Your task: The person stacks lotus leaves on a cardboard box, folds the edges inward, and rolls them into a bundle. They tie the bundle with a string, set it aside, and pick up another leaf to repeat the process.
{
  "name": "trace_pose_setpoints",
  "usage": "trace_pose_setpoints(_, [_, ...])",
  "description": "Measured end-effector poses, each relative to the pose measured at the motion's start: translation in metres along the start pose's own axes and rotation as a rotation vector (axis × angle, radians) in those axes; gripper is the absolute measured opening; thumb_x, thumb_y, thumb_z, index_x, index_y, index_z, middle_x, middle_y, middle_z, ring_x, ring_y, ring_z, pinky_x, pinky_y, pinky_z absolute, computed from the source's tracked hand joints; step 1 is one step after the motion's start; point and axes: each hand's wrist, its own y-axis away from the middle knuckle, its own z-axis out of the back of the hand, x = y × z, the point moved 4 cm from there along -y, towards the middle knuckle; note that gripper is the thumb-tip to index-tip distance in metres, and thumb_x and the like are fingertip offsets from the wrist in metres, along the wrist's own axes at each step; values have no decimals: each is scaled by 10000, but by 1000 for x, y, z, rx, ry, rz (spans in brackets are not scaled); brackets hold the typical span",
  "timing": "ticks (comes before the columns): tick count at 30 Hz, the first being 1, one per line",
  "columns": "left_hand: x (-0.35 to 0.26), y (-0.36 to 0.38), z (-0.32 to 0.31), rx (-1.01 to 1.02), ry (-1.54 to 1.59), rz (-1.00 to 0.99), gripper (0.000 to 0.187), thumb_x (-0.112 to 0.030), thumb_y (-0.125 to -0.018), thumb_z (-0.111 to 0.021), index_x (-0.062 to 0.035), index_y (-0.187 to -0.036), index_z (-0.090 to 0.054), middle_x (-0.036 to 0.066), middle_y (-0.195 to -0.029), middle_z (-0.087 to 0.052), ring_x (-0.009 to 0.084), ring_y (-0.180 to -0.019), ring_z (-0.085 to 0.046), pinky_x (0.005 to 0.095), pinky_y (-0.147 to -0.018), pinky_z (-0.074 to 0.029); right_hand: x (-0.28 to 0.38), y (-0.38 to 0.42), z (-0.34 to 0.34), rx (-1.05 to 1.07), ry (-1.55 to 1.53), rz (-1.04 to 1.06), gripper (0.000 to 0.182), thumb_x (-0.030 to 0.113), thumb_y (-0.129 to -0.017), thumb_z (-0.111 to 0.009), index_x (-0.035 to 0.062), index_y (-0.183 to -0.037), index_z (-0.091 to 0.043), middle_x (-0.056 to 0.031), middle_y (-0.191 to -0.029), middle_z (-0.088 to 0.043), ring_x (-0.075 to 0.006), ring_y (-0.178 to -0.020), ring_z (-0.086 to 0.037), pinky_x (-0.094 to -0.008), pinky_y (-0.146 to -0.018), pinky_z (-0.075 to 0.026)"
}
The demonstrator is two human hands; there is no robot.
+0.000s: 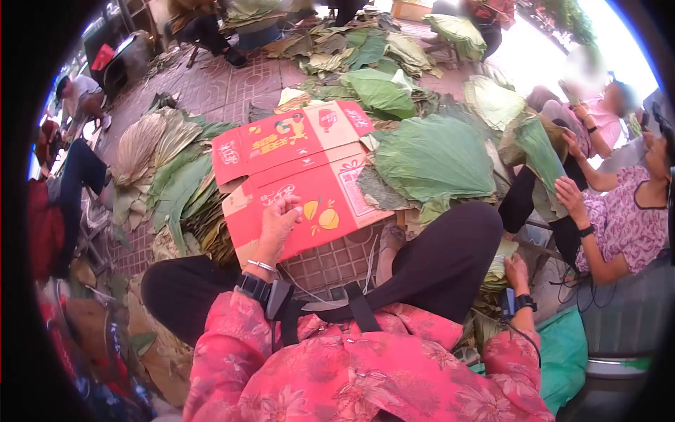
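My left hand [280, 224] hovers over a flattened red cardboard box [281, 165] across my lap, its fingers loosely bent and nothing visible in them. Down at my right side, my right hand [517, 273] closes on the edge of pale green lotus leaves [498, 266] in a stack beside my thigh; some fingertips are hidden. Just beyond the box a broad green lotus leaf [436, 158] lies on a heap. To the box's left is a pile of folded, partly dried leaves [176, 179].
A co-worker in a patterned top [629, 211] sits at my right, holding a folded leaf [540, 158]. More leaves [380, 91] cover the paving ahead. A green sack [566, 352] and a metal tub [629, 320] stand at lower right. Other people sit farther off.
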Motion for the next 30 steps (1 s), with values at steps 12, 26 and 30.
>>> trace_pose_setpoints(12, [10, -4, -12, -1, -10, 52, 195, -29, -810, -560, -5, -1002, -585, -3, -757, -592, 57, -636, -545, 184, -563, -426, 163, -57, 67, -297, -118, 742, 414, 49, -671, -638, 83, -1078, -568, -109, -1071, -580, -312, -1000, -526, -387, -872, -434])
trace_pose_setpoints(26, [29, -12, -14, 22, -82, 33, 202, -35, -810, -576, 6, -1008, -587, 0, -778, -590, 53, -651, -552, 196, -567, -450, 177, -125, 49, -460, -225, 922, 107, 66, -789, -517, 109, -878, -560, -100, -885, -576, -323, -902, -531, -414, -796, -434])
trace_pose_setpoints(30, [-2, -14, -34, 79, -238, -139, 324, -128, -790, -647, 16, -1067, -563, 63, -908, -597, 116, -757, -575, 262, -672, -489, 240, -102, 99, -376, -253, 928, 89, 72, -821, -503, 75, -902, -541, -121, -884, -586, -318, -867, -548, -394, -759, -435])
